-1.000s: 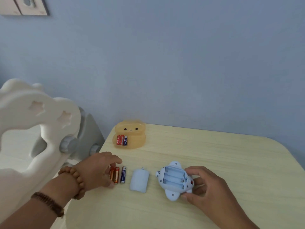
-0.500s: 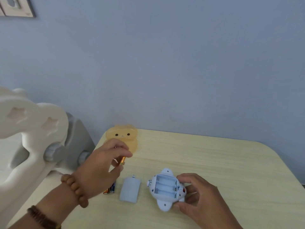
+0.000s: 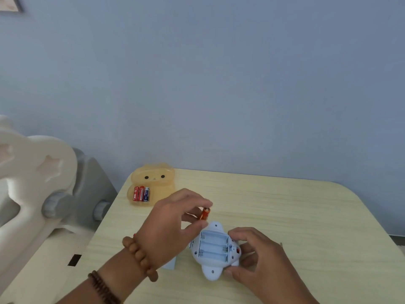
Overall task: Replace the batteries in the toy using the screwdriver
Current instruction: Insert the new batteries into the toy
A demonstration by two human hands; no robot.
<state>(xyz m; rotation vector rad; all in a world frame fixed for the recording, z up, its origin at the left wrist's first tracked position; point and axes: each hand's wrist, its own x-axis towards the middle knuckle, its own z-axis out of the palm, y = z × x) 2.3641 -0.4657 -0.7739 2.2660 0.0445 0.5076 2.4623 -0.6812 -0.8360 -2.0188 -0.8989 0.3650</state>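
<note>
The right hand curls round the toy, pinning it belly-up on the table so the open, empty bay faces up. Just left of it, the left hand pinches a battery between thumb and fingertips above the toy's far edge, probably to seat it in a slot. The cover peeks out under the left wrist. Beyond the left hand, a tray holds three batteries. No screwdriver shows.
</note>
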